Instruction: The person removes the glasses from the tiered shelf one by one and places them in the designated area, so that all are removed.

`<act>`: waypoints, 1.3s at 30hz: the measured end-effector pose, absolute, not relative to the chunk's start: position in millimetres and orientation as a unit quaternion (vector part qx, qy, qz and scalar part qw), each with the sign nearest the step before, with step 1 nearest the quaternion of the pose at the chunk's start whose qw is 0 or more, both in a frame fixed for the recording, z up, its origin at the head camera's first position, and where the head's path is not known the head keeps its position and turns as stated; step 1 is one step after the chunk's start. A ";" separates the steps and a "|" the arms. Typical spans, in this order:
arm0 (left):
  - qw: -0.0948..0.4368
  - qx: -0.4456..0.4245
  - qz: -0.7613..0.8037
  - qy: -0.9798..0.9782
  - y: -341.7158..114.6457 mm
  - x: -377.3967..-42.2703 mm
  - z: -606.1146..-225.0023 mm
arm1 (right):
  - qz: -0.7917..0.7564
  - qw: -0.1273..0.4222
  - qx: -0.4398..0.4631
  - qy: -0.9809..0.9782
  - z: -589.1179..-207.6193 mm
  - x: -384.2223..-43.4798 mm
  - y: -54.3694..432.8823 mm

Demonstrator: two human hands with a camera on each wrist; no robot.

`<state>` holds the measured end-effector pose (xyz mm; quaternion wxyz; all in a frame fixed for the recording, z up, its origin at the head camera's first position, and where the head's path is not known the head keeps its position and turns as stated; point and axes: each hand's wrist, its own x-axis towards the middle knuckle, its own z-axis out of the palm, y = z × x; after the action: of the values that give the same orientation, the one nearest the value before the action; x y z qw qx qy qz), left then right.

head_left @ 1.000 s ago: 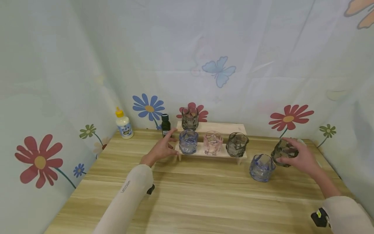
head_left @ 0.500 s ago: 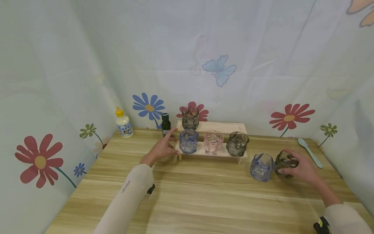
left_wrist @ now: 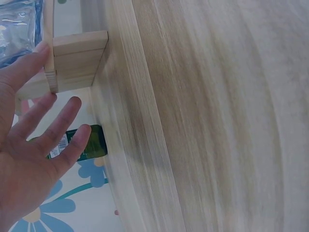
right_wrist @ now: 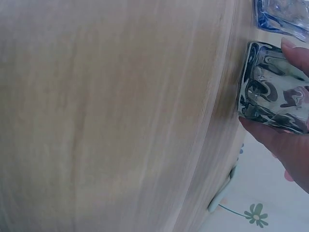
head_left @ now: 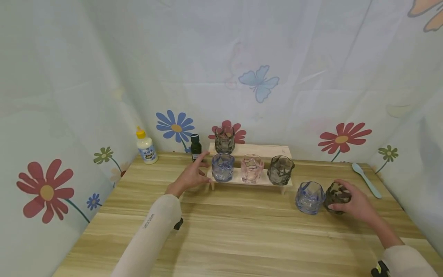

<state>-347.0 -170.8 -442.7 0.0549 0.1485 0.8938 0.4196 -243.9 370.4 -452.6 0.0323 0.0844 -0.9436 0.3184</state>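
Observation:
My right hand (head_left: 358, 202) holds a dark grey faceted glass (head_left: 336, 197) between thumb and fingers, right beside a blue glass (head_left: 310, 198) on the table. At the left end of a two-tier wooden stand (head_left: 256, 150) is my left hand (head_left: 189, 176), fingers spread. Its thumb touches the stand's edge (left_wrist: 49, 72) in the left wrist view, next to a blue glass (left_wrist: 17, 31). The lower tier carries this blue glass (head_left: 223, 167), a pink glass (head_left: 252, 169) and a grey glass (head_left: 280, 171). Another grey glass (head_left: 224, 141) stands on the upper tier's left end.
A dark green bottle (head_left: 195, 147) stands behind my left hand. Farther left is a white bottle with a yellow cap (head_left: 147, 147). A pale green spoon (head_left: 366, 180) lies right of my right hand. A flowered curtain (head_left: 297, 77) hangs behind the wooden table (head_left: 249, 234).
My right hand has moved the grey glass down and toward the table's front, beside the blue glass. The pale green spoon behind it has come into full view. The left hand stays put.

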 end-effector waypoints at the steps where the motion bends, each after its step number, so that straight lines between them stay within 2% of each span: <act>1: 0.054 0.149 0.420 0.893 -170.9 -347.1 -442.5 | 0.318 0.032 0.086 -0.944 -452.7 -244.1 370.6; 12: 0.054 0.150 0.420 0.894 -170.5 -347.0 -442.3 | 0.305 0.022 0.101 -0.947 -447.0 -247.9 372.8; 19: 0.055 0.149 0.418 0.894 -170.6 -347.2 -442.6 | 0.299 0.019 0.125 -0.946 -404.2 -266.8 367.3; 27: 0.050 0.150 0.415 0.896 -173.2 -345.5 -442.9 | 0.313 0.020 0.151 -0.938 -352.5 -305.7 309.4; 39: 0.051 0.151 0.416 0.895 -172.0 -345.0 -441.7 | 0.337 0.001 0.195 -0.921 -325.2 -365.5 209.7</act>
<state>-345.0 -172.0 -441.7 0.0510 0.1508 0.8952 0.4162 -365.5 209.7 -325.2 0.0013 0.1955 -0.9209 0.3372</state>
